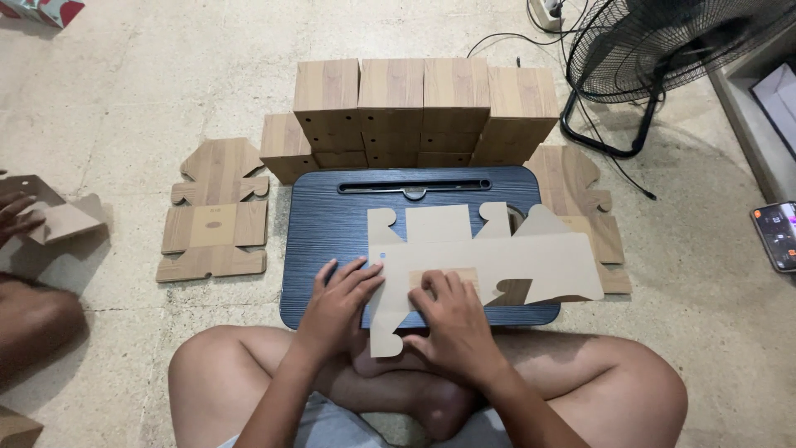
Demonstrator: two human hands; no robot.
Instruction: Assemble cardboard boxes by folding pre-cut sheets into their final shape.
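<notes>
The person sits cross-legged on the floor (pixel 124 99), knees spread, with a dark blue lap tray (pixel 332 241) set just past the shins. Both hands lie flat, palms down and fingers spread, on an unfolded cardboard box blank (pixel 497 257) whose plain grey-brown inner side faces up. The left hand (pixel 336 303) presses near the blank's left edge, close to the tray's near left corner; the right hand (pixel 452 319) presses just beside it, over a panel that hangs off the tray's near edge toward the lap. Neither hand grips anything; the flat pressure looks meant to hold the sheet steady along a crease. The tray seems to serve as a firm, level working surface.

Left of the tray a stack of flat wood-print blanks (pixel 215 216) lies on the floor within reach; a second stack (pixel 580 191) sits off the tray's right edge, partly covered by the blank being worked. Beyond the tray's far edge, finished wood-print boxes (pixel 423 108) stand stacked in a tidy row, out of the way.

At the left border another person's hand (pixel 16 217) holds a cardboard piece (pixel 62 217), mostly cut off. A floor fan (pixel 663 50) is cropped at upper right, and a phone (pixel 775 236) lies at the right border, its screen too small to make out.
</notes>
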